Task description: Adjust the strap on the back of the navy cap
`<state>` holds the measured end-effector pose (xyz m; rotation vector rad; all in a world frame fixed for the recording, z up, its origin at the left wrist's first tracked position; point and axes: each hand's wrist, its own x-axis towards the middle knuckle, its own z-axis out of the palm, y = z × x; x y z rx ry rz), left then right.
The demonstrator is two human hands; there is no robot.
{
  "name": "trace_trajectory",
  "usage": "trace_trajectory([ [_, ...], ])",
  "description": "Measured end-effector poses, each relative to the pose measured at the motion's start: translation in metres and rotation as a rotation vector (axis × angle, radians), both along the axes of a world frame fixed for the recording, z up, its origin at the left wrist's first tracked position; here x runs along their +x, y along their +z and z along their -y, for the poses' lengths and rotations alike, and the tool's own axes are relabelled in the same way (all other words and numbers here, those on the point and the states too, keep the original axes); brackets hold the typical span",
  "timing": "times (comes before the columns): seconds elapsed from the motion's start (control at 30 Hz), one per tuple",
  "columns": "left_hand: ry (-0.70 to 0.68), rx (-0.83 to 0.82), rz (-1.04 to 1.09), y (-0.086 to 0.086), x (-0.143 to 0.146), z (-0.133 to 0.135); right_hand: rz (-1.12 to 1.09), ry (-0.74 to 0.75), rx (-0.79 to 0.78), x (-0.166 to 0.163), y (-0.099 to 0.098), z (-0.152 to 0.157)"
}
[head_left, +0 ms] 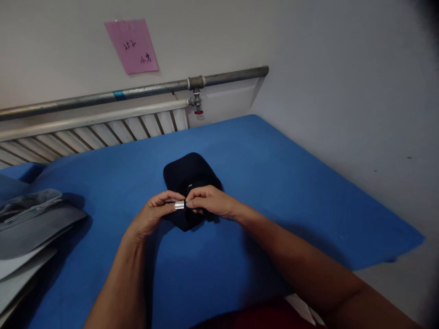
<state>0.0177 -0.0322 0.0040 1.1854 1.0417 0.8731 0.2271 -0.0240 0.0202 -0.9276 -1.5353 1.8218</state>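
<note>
A dark navy cap [190,171] lies on the blue-covered table [260,151], its brim pointing away from me. At its near side is a shiny silver buckle [179,205], pinched between the thumb and fingers of my left hand [159,208]. My right hand [211,201] meets it from the right, its thumb and forefinger closed on the dark strap at the buckle's edge. Both sets of fingertips almost touch. My right hand covers part of the cap, and the strap's end is hidden by the fingers.
Stacked grey and pale caps [37,228] stand at the left. Behind the table run a white radiator [120,130], a metal pipe [154,87] and a red-handled valve [198,112]. A pink note [135,48] hangs on the wall; another wall [360,114] borders the table's right side.
</note>
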Motion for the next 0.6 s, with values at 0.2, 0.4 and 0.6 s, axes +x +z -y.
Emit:
trace_trajectory([
  [0.2,0.031,0.028,0.019,0.002,0.001,0.000,0.014,-0.056,0.069,0.004,-0.001,-0.004],
  [0.4,0.046,0.058,-0.002,0.005,0.003,0.002,0.121,-0.056,0.126,0.006,0.006,0.002],
  [0.6,0.058,0.052,0.001,0.004,0.003,0.002,0.249,-0.086,0.138,-0.002,0.009,0.013],
])
